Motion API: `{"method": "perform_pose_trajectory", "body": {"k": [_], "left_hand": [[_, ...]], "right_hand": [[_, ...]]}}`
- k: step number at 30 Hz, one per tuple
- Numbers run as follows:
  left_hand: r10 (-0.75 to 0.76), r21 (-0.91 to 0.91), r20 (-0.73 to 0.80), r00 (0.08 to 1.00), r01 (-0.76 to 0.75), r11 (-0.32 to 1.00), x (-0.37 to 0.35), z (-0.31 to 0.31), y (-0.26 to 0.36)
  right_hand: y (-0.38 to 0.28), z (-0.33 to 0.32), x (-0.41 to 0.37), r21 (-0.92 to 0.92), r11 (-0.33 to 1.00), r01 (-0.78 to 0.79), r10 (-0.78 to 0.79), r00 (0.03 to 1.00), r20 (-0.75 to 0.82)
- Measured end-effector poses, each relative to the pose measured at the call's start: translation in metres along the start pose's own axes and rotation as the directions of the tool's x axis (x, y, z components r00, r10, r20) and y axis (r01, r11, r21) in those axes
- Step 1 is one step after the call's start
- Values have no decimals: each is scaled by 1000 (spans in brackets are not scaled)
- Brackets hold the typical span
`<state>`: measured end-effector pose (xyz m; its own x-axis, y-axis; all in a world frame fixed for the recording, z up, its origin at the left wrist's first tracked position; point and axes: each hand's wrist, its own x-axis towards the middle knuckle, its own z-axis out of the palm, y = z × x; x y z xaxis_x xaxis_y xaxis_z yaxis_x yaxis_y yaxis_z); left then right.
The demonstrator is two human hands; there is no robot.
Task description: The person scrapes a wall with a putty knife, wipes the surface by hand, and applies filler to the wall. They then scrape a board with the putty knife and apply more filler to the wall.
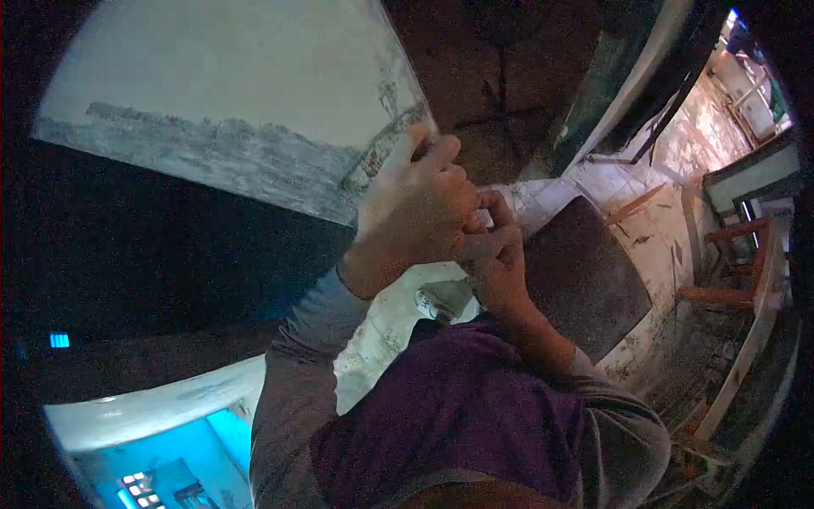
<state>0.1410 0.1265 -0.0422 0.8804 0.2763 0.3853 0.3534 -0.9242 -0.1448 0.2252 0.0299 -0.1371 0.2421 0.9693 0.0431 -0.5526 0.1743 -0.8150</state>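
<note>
My left hand (pixel 415 204) is closed, its fingers curled beside the corner of a large pale panel (pixel 254 68). The panel has a smeared grey band along its lower edge and a worn, darkened corner. Against the left fingers, my right hand (pixel 498 254) is also closed, with thumb and fingers drawn together. A small whitish bit (pixel 485 218) shows between the fingers of the two hands. What it is I cannot tell. Both hands are raised in front of my purple top (pixel 458 407).
A dark brown flat surface (pixel 585 280) lies to the right of my hands. Farther right stands a reddish wooden chair (pixel 733 293). Pale, stained floor (pixel 653 229) leads toward a bright opening at upper right. A blue-walled area (pixel 170 458) appears at lower left.
</note>
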Motion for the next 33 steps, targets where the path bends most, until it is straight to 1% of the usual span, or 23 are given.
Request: {"method": "perform_pose_trajectory", "body": {"k": [1,2,5,6,8,9,11,12,13,14,15,17,18,20,22,24,26,27,28,29,31,32,33], "left_hand": [[-6,-4,-21,1000,6,1000,2,1,-3],[-13,-12,-38,999,12,1000,3,2,-4],[-61,-30,-43,997,60,998,5,3,-2],[-69,-35,-38,997,68,997,2,4,2],[-77,-63,43,996,79,995,-1,7,0],[-71,-48,31,997,73,996,5,5,-5],[-63,46,-148,987,71,996,12,2,-9],[-83,41,-143,986,90,995,7,2,-1],[-91,-32,-97,991,89,996,3,1,3],[-86,-95,-66,994,79,992,4,1,2],[-87,-79,-80,993,80,994,5,1,2],[-128,-23,-54,990,127,992,8,3,0],[-123,-30,-55,991,121,992,11,0,-1],[-36,33,-197,980,43,999,27,-18,-3],[-36,6,-349,936,40,999,35,-28,8],[-114,32,-140,984,120,992,29,-23,16],[-157,-40,-155,975,152,988,16,-9,21],[-161,33,-272,949,177,984,16,-17,29],[-171,104,-374,911,225,969,16,-31,31],[-152,93,-399,904,204,974,21,-40,25],[-74,251,-732,677,369,895,18,-54,6],[-75,236,-742,666,365,900,17,-52,-6],[-196,241,-698,689,484,841,20,-42,-17]], "right_hand": [[4,-5,4,-74,995,66,-63,997,41],[3,-8,9,-70,995,71,-69,997,39],[2,-16,13,-178,983,39,-25,996,80],[12,-21,9,-153,986,67,-55,995,84],[8,-18,18,-127,984,126,-114,988,100],[-1,-15,23,-160,982,102,-87,992,96],[-13,-8,20,-193,980,52,-36,996,87],[-19,-7,15,-147,989,27,-18,998,61],[-22,-4,13,-97,995,9,-5,999,35],[-18,-11,13,-101,995,17,-12,999,49],[-9,-23,11,-167,985,34,-12,991,130],[-18,-16,22,-229,970,80,-32,978,206],[-25,-7,26,-185,972,143,-121,985,126],[-32,1,21,-181,953,244,-235,969,70],[-30,-9,26,-349,831,433,-407,901,150],[-4,-28,22,-358,867,347,-305,937,169],[-15,-45,2,-311,944,110,-71,988,134],[-33,-47,-11,-404,908,112,-64,989,132],[-21,-60,-20,-388,911,142,-128,990,61],[-11,-78,-27,-370,914,168,-182,983,-3],[-27,-106,-59,-355,923,-151,86,978,-191],[-38,-108,-77,-392,900,-191,80,956,-283],[-48,-108,-94,-424,875,-235,68,925,-373]]}}
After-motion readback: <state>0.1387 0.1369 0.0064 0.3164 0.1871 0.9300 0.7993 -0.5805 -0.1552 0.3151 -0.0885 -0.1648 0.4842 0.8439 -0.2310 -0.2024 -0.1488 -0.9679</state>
